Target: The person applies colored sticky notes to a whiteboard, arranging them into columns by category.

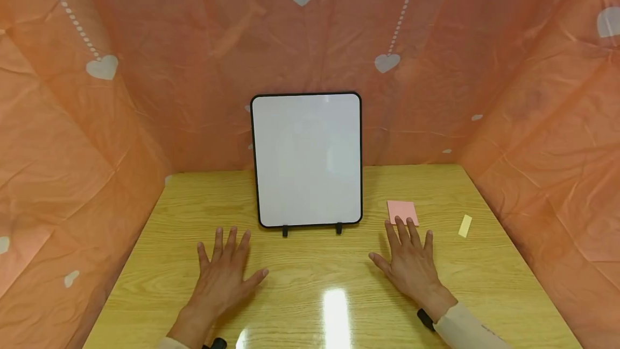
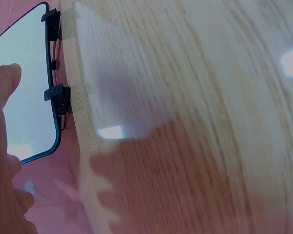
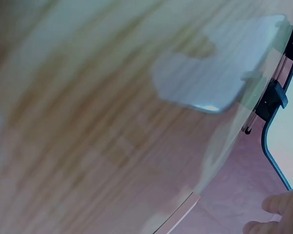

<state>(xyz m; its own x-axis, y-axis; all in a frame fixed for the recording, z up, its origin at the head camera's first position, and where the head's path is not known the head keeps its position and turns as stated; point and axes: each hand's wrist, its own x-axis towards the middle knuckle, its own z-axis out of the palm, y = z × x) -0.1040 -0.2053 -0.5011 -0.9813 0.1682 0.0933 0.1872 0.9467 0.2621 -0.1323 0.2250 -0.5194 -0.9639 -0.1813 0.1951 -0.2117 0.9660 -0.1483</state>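
Observation:
My left hand [image 1: 222, 276] is spread over the wooden table [image 1: 300, 263], palm down, with nothing in its fingers. The right hand [image 1: 411, 265] lies likewise, fingers straight and apart, its middle fingertips overlapping the near edge of a pink square sticky-note pad [image 1: 402, 212] in the head view. Between and beyond both hands stands a white board [image 1: 307, 160] with a black frame, upright on two small black feet. Its surface bears no marks. Each wrist view catches part of the board and a few fingers at the edge.
To the right of the pink pad lies a small yellow strip [image 1: 465, 226]. An orange cloth [image 1: 194, 69] with white hearts hangs behind the table and along both sides. Bright light reflects off the tabletop near its front.

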